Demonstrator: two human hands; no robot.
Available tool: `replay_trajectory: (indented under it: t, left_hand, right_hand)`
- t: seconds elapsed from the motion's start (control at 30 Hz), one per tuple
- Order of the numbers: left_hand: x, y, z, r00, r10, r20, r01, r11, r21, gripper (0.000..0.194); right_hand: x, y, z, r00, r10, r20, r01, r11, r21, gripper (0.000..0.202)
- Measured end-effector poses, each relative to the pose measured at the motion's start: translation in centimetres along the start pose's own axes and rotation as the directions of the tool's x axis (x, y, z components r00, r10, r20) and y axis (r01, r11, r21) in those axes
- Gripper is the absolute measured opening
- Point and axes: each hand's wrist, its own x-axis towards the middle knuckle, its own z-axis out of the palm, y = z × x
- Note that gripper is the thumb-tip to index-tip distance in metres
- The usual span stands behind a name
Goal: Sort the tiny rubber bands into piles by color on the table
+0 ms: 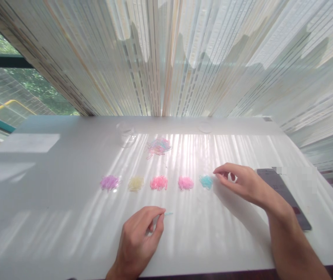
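Note:
My left hand [139,235] is near the front of the table, thumb and forefinger pinching what look like thin blue rubber bands [169,213] that stick out to the right. Just right of a small pile of blue rubber bands [206,181], my right hand [239,181] hovers with thumb and forefinger tips together. Whatever is between those tips is too small to make out. In the same row lie a pink pile [185,182], a coral-red pile [158,182], a yellow pile [136,183] and a purple pile [110,182]. Behind them sits a mixed-colour heap [159,146].
A clear round container [127,136] stands at the back left of the white table [67,217]. A clear round lid [205,127] lies at the back. Beside my right forearm is a dark phone [283,198]. Striped curtains [160,58] hang along the far edge.

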Motion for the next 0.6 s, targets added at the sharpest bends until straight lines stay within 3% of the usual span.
replay_trajectory:
  t: [0.07, 0.13, 0.23, 0.3, 0.4, 0.6]
  left_hand:
    - [0.0, 0.0, -0.3, 1.0, -0.013, 0.022, 0.013, 1.0, -0.001, 0.016]
    - [0.0, -0.1, -0.7, 0.999, -0.01, 0.053, 0.008, 0.999, 0.036, 0.018]
    - [-0.1, -0.5, -1.4, 0.994, 0.016, 0.108, -0.03, 0.991, 0.131, 0.019]
    - [-0.1, -0.8, -1.7, 0.989, 0.027, 0.144, -0.051, 0.985, 0.162, 0.018]
    - [0.1, -1.0, -1.8, 0.987, 0.038, 0.159, -0.066, 0.983, 0.173, 0.016]
    - [0.3, -1.2, -1.3, 0.989, 0.054, 0.141, -0.08, 0.98, 0.182, 0.01]
  right_hand:
    - [0.1, -0.3, 0.5, 0.989, -0.071, -0.13, 0.071, 0.997, -0.01, 0.015]
    - [0.2, -1.1, 1.4, 0.948, -0.175, -0.265, 0.177, 0.984, -0.016, 0.015]
    - [0.1, -3.0, 3.2, 0.875, -0.35, -0.334, 0.372, 0.928, 0.002, 0.016]
    - [-0.1, -4.2, 4.7, 0.848, -0.444, -0.29, 0.479, 0.876, 0.059, 0.016]
    - [-0.4, -5.4, 7.2, 0.83, -0.543, -0.127, 0.558, 0.817, 0.149, 0.013]
    - [-0.8, -6.1, 10.2, 0.832, -0.551, 0.067, 0.542, 0.832, 0.12, 0.016]
